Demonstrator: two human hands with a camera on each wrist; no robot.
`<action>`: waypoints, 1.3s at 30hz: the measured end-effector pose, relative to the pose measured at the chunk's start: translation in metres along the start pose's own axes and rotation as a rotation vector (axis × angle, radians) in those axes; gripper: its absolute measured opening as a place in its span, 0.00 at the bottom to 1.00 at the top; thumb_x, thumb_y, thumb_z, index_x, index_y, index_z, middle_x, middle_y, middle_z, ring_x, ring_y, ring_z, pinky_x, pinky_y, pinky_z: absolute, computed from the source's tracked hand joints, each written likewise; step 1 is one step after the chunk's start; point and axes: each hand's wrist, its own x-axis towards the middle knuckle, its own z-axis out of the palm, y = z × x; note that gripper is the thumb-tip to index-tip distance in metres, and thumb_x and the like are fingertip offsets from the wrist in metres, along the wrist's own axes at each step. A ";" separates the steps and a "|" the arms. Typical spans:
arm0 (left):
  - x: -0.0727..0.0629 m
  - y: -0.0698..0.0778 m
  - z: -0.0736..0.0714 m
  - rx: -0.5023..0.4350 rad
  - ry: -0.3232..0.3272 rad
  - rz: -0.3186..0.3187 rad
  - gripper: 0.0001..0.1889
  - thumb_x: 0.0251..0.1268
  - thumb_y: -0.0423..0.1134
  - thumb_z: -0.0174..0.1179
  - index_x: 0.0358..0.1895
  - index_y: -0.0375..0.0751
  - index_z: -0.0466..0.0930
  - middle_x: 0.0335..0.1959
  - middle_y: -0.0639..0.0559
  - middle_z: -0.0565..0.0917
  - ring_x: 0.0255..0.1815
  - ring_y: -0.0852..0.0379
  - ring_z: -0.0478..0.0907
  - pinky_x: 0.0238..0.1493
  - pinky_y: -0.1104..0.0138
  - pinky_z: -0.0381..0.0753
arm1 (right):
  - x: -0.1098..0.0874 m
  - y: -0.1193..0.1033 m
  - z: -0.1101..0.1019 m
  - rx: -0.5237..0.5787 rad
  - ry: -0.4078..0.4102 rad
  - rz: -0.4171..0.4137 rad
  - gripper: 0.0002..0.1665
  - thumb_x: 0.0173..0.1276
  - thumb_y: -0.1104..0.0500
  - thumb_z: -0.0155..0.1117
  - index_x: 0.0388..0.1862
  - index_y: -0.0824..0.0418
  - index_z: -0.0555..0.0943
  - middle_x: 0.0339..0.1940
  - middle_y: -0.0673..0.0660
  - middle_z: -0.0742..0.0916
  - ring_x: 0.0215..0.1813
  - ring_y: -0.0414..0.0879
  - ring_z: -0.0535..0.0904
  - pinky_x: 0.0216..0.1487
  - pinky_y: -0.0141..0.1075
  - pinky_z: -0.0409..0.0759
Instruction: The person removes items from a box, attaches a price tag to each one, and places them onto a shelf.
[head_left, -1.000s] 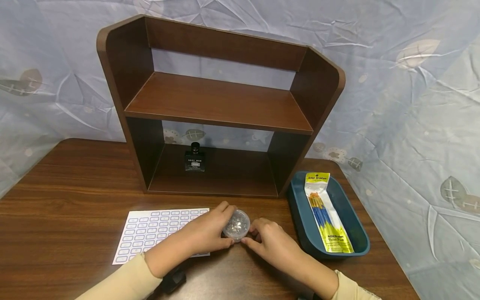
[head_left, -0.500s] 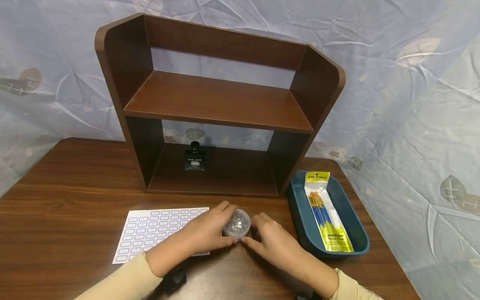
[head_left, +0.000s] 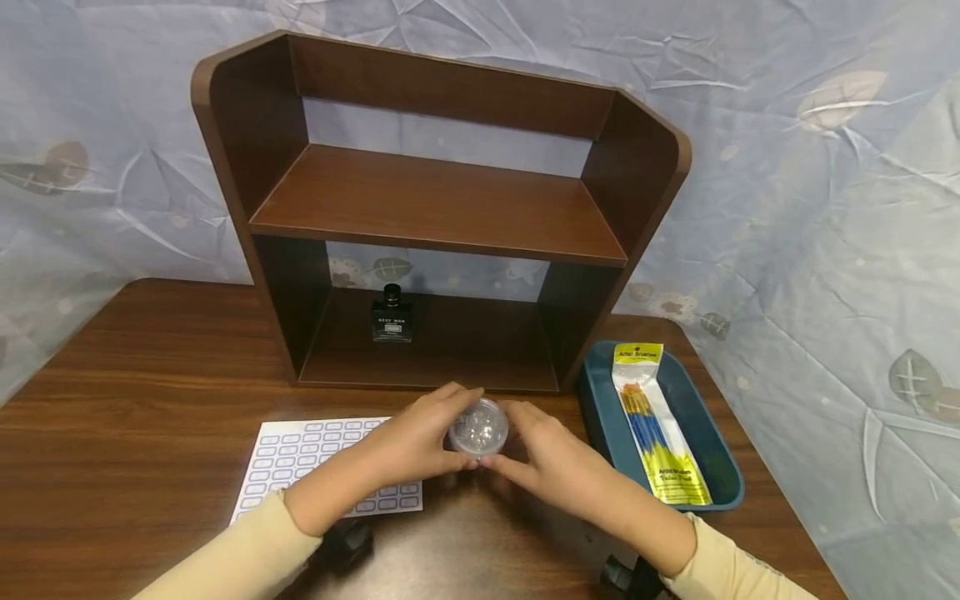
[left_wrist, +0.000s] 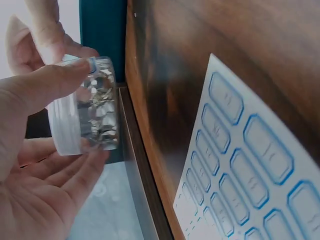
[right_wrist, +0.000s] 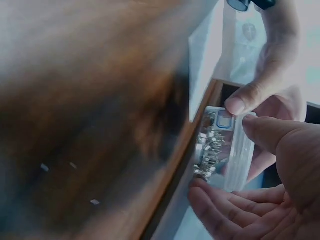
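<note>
Big brown worktop (head_left: 112,408) carrying a 2-level shelf unit (head_left: 450,204), with a blue tray (head_left: 702,421) on the right, a label sheet (head_left: 296,458) on the left and a brush pack (head_left: 660,425) in the tray. Left hand (head_left: 416,437) and right hand (head_left: 551,458) both have fingers clamped on a clear round jar (head_left: 478,429) in front of the shelf unit (1 small blue-edged label (right_wrist: 224,120) on its side, shiny bits (right_wrist: 207,150) inside).
</note>
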 end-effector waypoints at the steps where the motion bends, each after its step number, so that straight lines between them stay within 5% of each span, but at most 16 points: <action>1: 0.001 0.000 -0.001 -0.003 0.009 0.005 0.44 0.58 0.39 0.79 0.75 0.29 0.67 0.65 0.40 0.80 0.60 0.48 0.82 0.61 0.56 0.87 | 0.001 0.000 -0.003 0.010 0.001 -0.004 0.34 0.74 0.48 0.70 0.71 0.64 0.73 0.61 0.58 0.86 0.58 0.48 0.86 0.57 0.42 0.88; 13: 0.016 -0.017 -0.016 -0.240 0.124 -0.014 0.40 0.58 0.41 0.79 0.73 0.34 0.72 0.65 0.40 0.84 0.64 0.42 0.84 0.67 0.50 0.83 | 0.022 0.009 -0.031 0.109 0.049 -0.029 0.30 0.73 0.48 0.72 0.66 0.63 0.77 0.56 0.56 0.88 0.55 0.47 0.88 0.55 0.41 0.89; 23: 0.042 -0.036 -0.027 -0.481 0.120 -0.040 0.34 0.64 0.34 0.74 0.72 0.32 0.71 0.68 0.36 0.79 0.70 0.38 0.79 0.71 0.53 0.80 | 0.052 0.025 -0.044 0.172 0.084 0.007 0.28 0.72 0.52 0.73 0.64 0.64 0.78 0.54 0.60 0.89 0.54 0.51 0.88 0.55 0.44 0.89; 39: 0.088 -0.066 -0.023 -0.617 0.166 -0.191 0.37 0.69 0.30 0.67 0.78 0.30 0.62 0.77 0.32 0.70 0.78 0.34 0.69 0.77 0.45 0.73 | 0.108 0.063 -0.038 0.238 0.108 0.084 0.29 0.73 0.54 0.71 0.67 0.67 0.78 0.62 0.65 0.86 0.61 0.59 0.86 0.64 0.52 0.85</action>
